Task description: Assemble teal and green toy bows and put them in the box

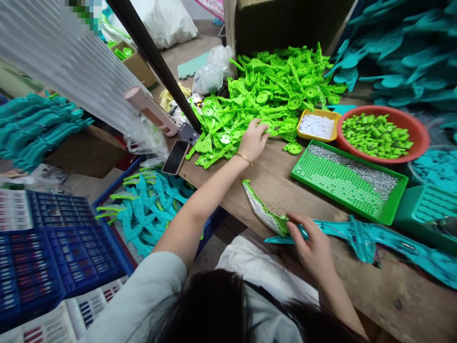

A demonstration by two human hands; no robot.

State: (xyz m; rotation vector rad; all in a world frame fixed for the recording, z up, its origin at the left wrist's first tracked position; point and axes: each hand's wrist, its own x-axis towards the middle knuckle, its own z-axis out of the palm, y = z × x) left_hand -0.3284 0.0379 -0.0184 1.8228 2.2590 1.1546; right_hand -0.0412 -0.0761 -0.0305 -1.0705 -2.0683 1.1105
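While pinching one end of the curved green piece [267, 212] in the right hand [314, 243], presumably to steady it at the end of the long teal body [362, 238] on the wooden bench [385, 290], bent inward at the forearm. Judging by the green tray [330, 180] beyond, arranged within easy reach for picking. Stretched farther forward with the left hand [253, 142], fingers curled onto the green heap [257, 100]; impossible to tell whether gripping a part there.

The wooden bench [228, 188] carries heaped lime-green parts [271, 90], an orange bowl [420, 136], a green tray [397, 202] and a phone [175, 157].
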